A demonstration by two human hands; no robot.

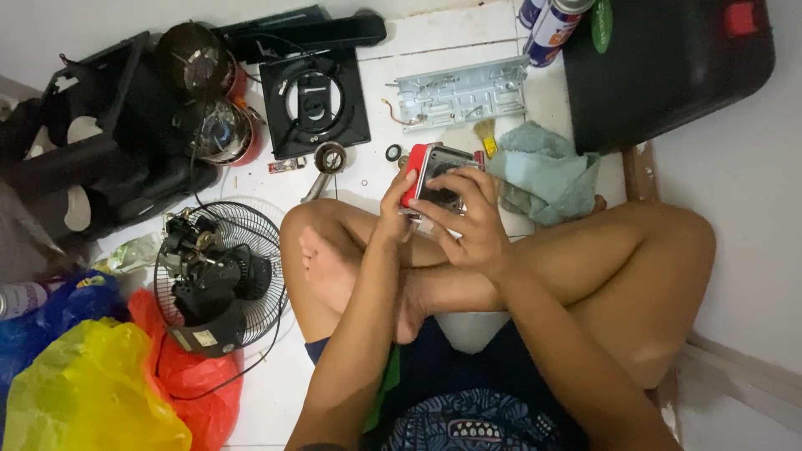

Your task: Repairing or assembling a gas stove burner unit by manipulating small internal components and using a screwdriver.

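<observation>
The left hand (394, 205) grips the red edge of a small red-cased device (438, 177) held above the crossed legs, while the right hand (468, 219) wraps over its face. Just beyond lie a teal cloth (547, 171) and a grey metal plate (461, 93); a dismantled fan (219, 276) sits well to the left.

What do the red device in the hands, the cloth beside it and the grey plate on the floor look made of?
Red device: glossy red shell, probably plastic, with a dark face; both hands grip it, left hand and right hand. Cloth: soft woven fabric, matte teal, crumpled in folds. Grey plate: likely sheet metal, dull silver, with punched slots and bent edges.
</observation>
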